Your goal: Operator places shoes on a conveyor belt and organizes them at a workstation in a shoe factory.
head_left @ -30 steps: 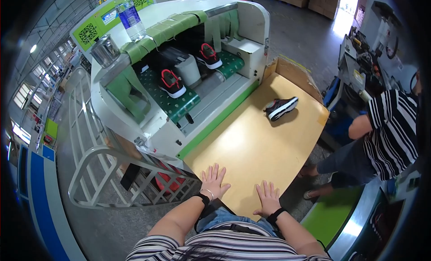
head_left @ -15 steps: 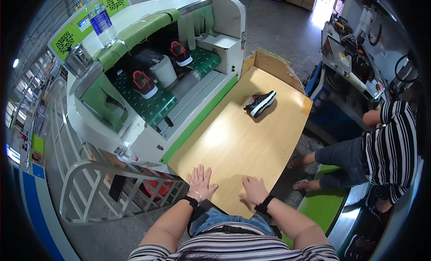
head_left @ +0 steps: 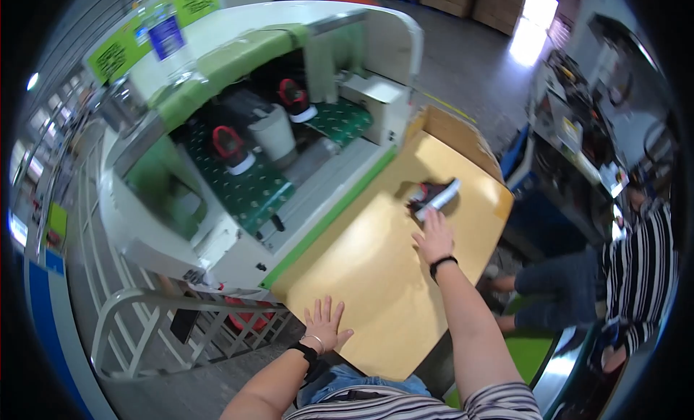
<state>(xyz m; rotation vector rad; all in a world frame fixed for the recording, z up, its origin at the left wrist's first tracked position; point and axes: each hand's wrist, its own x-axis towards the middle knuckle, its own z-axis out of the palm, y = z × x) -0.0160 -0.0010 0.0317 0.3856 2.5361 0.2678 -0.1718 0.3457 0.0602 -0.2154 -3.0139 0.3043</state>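
A dark sneaker (head_left: 434, 194) with a white sole and a little red lies on its side on the wooden tabletop (head_left: 361, 275). My right hand (head_left: 436, 239) stretches toward it, fingers extended and thumb apart. Its fingertips are at the sole's edge; whether they touch cannot be made out. Flat on the tabletop's near left part rests my left hand (head_left: 324, 327), fingers spread, holding nothing. Two more dark sneakers with red trim, a nearer one (head_left: 230, 149) and a farther one (head_left: 294, 100), sit on green dotted belts inside the white machine (head_left: 390, 98).
A metal railing (head_left: 119, 326) stands at the left. On the machine are a water bottle (head_left: 168, 40) and a metal cup (head_left: 119, 105). Cardboard (head_left: 463, 139) edges the table's far end. A co-worker in a striped shirt (head_left: 640, 268) is at the right, beside equipment (head_left: 560, 131).
My right hand has moved forward from the table's near edge to the sneaker. My left hand stays on the tabletop. The whole view has shifted slightly.
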